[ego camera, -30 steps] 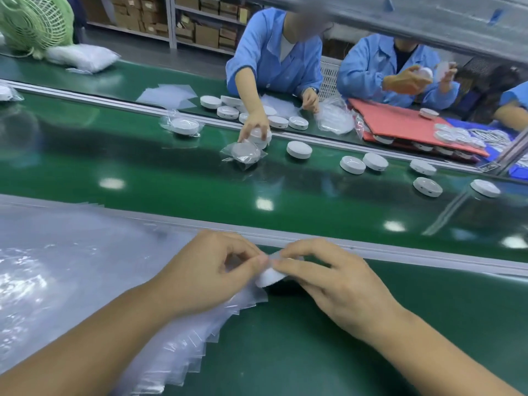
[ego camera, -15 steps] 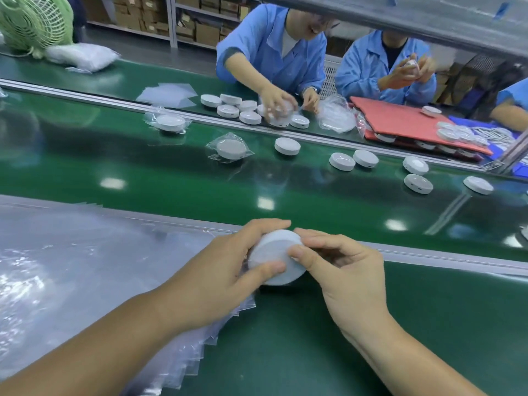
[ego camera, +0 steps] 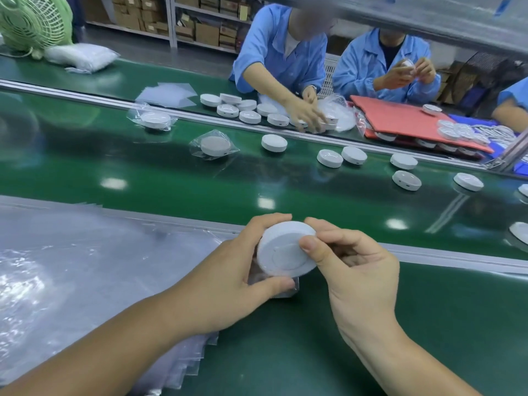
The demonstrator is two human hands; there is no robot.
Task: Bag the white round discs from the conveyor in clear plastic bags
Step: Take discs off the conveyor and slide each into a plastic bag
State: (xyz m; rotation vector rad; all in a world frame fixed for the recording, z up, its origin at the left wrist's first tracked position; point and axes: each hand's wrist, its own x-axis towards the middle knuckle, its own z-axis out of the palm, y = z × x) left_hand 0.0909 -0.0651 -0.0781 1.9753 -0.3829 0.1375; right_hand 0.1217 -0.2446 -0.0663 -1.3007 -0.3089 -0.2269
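Left hand (ego camera: 228,278) grasps a white disc (ego camera: 285,251), tilted, and a clear bag (ego camera: 275,285) beneath it; right hand (ego camera: 351,267) pinches the disc's right edge; both over the near green table (ego camera: 371,338); bag stack (ego camera: 85,267) left; conveyor (ego camera: 171,190) beyond carries more discs.

Most of the clear bag (ego camera: 285,294) hides under left hand (ego camera: 228,275) and disc (ego camera: 283,252); fan (ego camera: 31,21) cut by top-left edge

The disc (ego camera: 285,252) is plain white. The conveyor belt (ego camera: 257,178) is dark, shiny green and its rail (ego camera: 428,252) is silver-grey. The plastic bags (ego camera: 85,267) are clear and colourless. The mat (ego camera: 405,121) is red, the work coats (ego camera: 274,52) light blue, the fan (ego camera: 34,21) pale green, the boxes (ego camera: 205,32) brown.
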